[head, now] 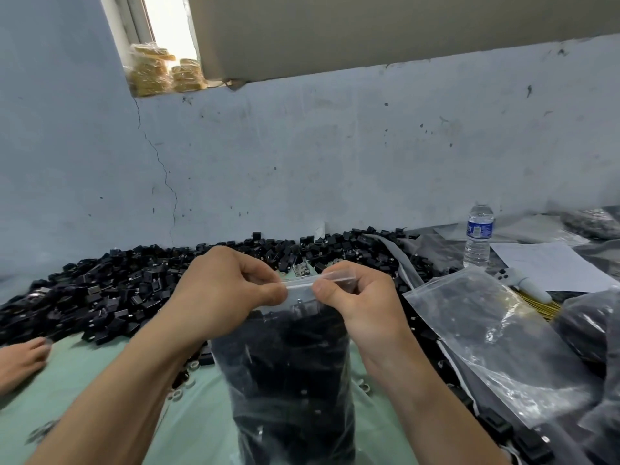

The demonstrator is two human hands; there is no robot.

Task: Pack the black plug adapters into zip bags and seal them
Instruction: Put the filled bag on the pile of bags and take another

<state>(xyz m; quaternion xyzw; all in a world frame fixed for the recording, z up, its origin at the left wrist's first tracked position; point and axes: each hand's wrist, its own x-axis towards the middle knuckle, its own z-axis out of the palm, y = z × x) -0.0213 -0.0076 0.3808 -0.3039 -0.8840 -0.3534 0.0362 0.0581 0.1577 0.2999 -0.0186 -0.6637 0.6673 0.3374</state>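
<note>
Against a blue wall, left hand (221,283) and right hand (355,293) pinch the adapter-stuffed clear zip bag (288,380).

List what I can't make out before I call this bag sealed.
Head view only.
Zip strip: ends covered by left hand and right hand; sealed or not, cannot tell.
Filled zip bag: bottom cut off by lower edge.
Water bottle label: too small to read.
</note>
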